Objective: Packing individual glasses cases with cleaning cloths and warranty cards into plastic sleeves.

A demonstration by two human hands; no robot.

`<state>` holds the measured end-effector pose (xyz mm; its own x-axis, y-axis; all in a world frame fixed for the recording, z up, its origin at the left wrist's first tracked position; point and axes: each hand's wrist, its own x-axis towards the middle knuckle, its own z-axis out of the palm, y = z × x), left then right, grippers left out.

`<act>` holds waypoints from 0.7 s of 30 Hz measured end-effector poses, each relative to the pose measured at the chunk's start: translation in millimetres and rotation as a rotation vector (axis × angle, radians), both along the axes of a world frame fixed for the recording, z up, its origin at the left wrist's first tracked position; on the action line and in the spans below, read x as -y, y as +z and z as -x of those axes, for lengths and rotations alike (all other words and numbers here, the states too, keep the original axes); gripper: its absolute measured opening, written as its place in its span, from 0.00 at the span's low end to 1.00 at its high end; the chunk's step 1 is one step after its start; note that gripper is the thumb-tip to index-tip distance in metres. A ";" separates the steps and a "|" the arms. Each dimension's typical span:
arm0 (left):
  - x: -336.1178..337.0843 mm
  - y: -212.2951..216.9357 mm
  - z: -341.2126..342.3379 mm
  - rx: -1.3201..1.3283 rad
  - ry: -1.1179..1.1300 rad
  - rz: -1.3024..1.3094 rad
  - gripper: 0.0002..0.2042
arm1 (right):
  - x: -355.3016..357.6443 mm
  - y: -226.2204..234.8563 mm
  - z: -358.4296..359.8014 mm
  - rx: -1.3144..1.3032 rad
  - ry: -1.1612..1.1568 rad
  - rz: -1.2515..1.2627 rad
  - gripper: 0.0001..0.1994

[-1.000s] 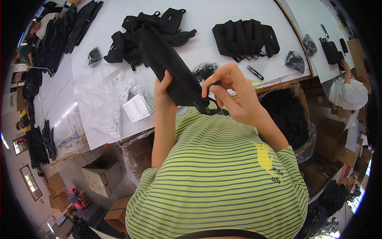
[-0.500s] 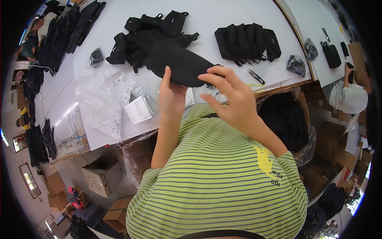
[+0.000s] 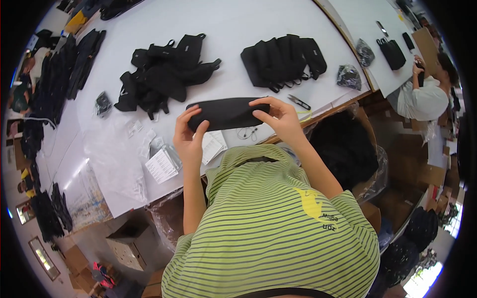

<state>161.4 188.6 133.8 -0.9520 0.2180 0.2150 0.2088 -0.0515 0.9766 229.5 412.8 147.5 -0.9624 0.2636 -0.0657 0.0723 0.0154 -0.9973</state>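
1. Left hand (image 3: 188, 140) closed on one end of black pouch (image 3: 226, 113), right hand (image 3: 279, 119) pinching other end.
2. Held level, stretched between both, for smoothing above white table (image 3: 258, 20).
3. Beyond fingertips: loose pile of black pouches (image 3: 164, 74); scissors (image 3: 299, 102) just beside right.

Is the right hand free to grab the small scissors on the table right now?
Probably not: the right hand grips the black pouch together with the left hand; the scissors lie close by, unobstructed.

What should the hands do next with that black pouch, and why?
Probably lower the black pouch onto the white table. Both the left hand and the right hand hold it level by its ends just above the edge, and the neat row of pouches lies close ahead.
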 end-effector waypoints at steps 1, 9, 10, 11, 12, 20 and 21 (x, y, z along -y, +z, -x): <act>0.0 -8.0 -0.1 0.062 0.093 -0.009 0.11 | -6.9 -6.3 2.4 0.045 0.041 0.030 0.09; 31.4 -66.0 24.1 0.440 0.111 0.221 0.20 | -103.0 -30.1 41.1 0.016 -0.380 0.414 0.13; 44.6 -85.8 19.3 0.441 0.113 0.217 0.20 | -129.5 -42.5 46.6 -0.043 -0.523 0.549 0.15; 56.9 -104.0 11.5 0.349 0.138 0.563 0.25 | -156.3 -57.1 51.8 -0.102 -0.668 0.686 0.16; 63.2 -117.7 3.8 0.248 0.159 0.908 0.30 | -184.1 -73.3 57.6 -0.107 -0.751 0.797 0.17; 49.4 -139.4 -19.2 0.146 0.202 1.064 0.37 | -280.1 -181.9 91.5 0.298 -0.894 0.811 0.18; 50.1 -142.2 -17.6 0.142 0.229 1.012 0.35 | -276.6 -179.5 93.1 0.319 -0.911 0.697 0.19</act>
<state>179.0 138.4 -8.5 -0.9954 0.0453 -0.0846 -0.0096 0.8299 0.5578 136.4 689.4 -31.9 -0.3533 0.6545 -0.6684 0.0221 -0.7085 -0.7054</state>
